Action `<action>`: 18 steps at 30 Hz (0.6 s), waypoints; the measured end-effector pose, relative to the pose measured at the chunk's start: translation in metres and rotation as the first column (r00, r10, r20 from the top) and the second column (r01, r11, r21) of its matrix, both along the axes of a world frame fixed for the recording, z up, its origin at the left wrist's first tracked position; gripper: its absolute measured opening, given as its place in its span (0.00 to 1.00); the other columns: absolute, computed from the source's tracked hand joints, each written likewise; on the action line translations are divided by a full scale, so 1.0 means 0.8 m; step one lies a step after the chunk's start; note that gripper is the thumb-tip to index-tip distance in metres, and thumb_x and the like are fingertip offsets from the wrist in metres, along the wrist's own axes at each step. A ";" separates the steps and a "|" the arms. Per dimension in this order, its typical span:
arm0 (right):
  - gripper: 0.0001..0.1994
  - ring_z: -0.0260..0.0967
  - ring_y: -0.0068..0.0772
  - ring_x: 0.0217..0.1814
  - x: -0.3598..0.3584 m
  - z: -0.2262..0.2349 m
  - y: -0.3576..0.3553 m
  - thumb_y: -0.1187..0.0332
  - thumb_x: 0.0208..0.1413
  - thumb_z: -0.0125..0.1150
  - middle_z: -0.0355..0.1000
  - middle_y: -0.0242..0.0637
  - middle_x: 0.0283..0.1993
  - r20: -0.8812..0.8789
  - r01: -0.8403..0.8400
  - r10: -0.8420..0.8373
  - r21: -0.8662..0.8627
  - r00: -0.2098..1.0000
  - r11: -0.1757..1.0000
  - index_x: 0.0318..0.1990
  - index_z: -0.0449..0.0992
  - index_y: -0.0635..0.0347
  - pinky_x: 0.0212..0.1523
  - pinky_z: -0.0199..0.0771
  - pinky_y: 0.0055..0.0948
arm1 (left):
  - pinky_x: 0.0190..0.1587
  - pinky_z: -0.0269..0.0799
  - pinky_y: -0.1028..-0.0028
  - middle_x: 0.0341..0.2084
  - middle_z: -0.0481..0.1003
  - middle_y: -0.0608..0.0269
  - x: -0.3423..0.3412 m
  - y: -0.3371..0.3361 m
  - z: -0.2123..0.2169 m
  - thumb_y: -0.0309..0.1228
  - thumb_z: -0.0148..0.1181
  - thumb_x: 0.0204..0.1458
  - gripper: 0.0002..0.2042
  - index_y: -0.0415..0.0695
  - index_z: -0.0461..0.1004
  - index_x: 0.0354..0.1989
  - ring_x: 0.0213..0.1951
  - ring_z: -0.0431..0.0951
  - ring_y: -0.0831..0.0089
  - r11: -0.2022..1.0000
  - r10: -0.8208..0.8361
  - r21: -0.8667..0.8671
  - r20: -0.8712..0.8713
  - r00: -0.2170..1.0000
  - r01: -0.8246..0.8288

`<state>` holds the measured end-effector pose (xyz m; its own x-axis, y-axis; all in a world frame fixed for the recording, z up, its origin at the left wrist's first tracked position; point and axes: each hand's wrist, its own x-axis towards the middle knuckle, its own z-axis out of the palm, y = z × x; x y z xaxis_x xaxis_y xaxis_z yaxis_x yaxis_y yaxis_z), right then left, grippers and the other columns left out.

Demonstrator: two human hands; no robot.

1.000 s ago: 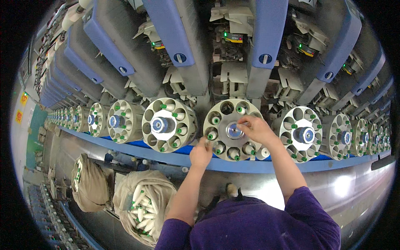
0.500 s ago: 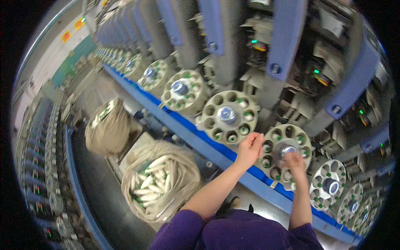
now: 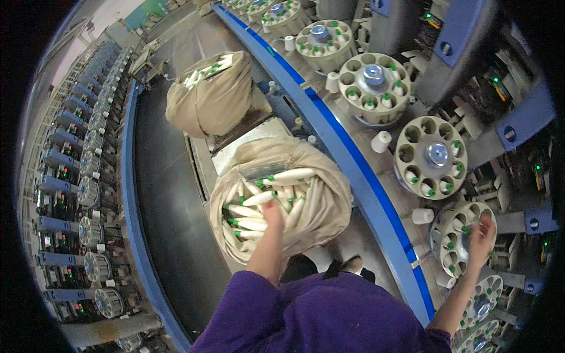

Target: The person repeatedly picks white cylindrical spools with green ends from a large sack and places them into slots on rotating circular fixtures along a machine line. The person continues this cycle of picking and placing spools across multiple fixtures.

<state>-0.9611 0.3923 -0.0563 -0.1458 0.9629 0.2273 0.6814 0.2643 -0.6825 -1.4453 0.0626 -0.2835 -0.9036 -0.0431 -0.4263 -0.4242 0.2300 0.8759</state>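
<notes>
My left hand (image 3: 272, 213) reaches down into a beige cloth sack (image 3: 329, 203) full of white yarn bobbins with green ends (image 3: 259, 197); whether its fingers hold one is hidden. My right hand (image 3: 481, 235) rests on a round cream carousel with bobbin holes (image 3: 456, 238) on the machine at the right. Its fingers are spread against the disc. My purple sleeves fill the lower middle.
A blue rail (image 3: 359, 170) runs along the machine's front. More round carousels (image 3: 431, 156) (image 3: 374, 87) line it toward the back. A second filled sack (image 3: 209, 97) stands behind the first. Another row of machines (image 3: 88, 194) lies at the left across a dark aisle.
My view has swung down and left. My left hand left the carousel and went into the sack of bobbins. My right hand stays on a carousel.
</notes>
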 end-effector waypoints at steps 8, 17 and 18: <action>0.10 0.72 0.36 0.46 -0.421 -0.136 -0.142 0.67 0.51 0.61 0.74 0.40 0.42 -0.118 -0.759 0.756 -0.230 0.644 0.610 0.38 0.76 0.62 0.48 0.70 0.31 | 0.34 0.68 0.66 0.30 0.70 0.61 -0.121 -0.125 -0.094 0.22 0.50 0.50 0.04 0.44 0.67 0.34 0.35 0.70 0.67 0.983 0.162 0.033 0.301 0.940 -0.180; 0.26 0.62 0.39 0.56 -0.652 -0.239 -0.241 0.69 0.46 0.60 0.66 0.36 0.54 0.554 -0.864 0.827 -0.369 0.091 0.342 0.57 0.66 0.54 0.56 0.57 0.46 | 0.54 0.66 0.57 0.58 0.50 0.39 -0.133 -0.047 -0.079 0.24 0.66 0.35 0.48 0.47 0.43 0.67 0.56 0.61 0.46 0.904 0.277 -0.380 0.167 0.946 -0.198; 0.26 0.62 0.39 0.56 -0.658 -0.249 -0.248 0.69 0.47 0.59 0.65 0.36 0.55 0.607 -0.873 0.794 -0.371 0.031 0.317 0.57 0.66 0.52 0.55 0.58 0.46 | 0.51 0.67 0.58 0.56 0.53 0.41 -0.127 -0.045 -0.081 0.21 0.65 0.33 0.49 0.49 0.43 0.67 0.52 0.64 0.48 0.852 0.256 -0.494 0.100 0.961 -0.176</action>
<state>-1.4874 0.1941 -0.2556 -0.9557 0.0717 -0.2853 0.1226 0.9787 -0.1646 -1.5471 0.0264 -0.3484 -0.7711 -0.4631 -0.4370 -0.6334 0.4877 0.6008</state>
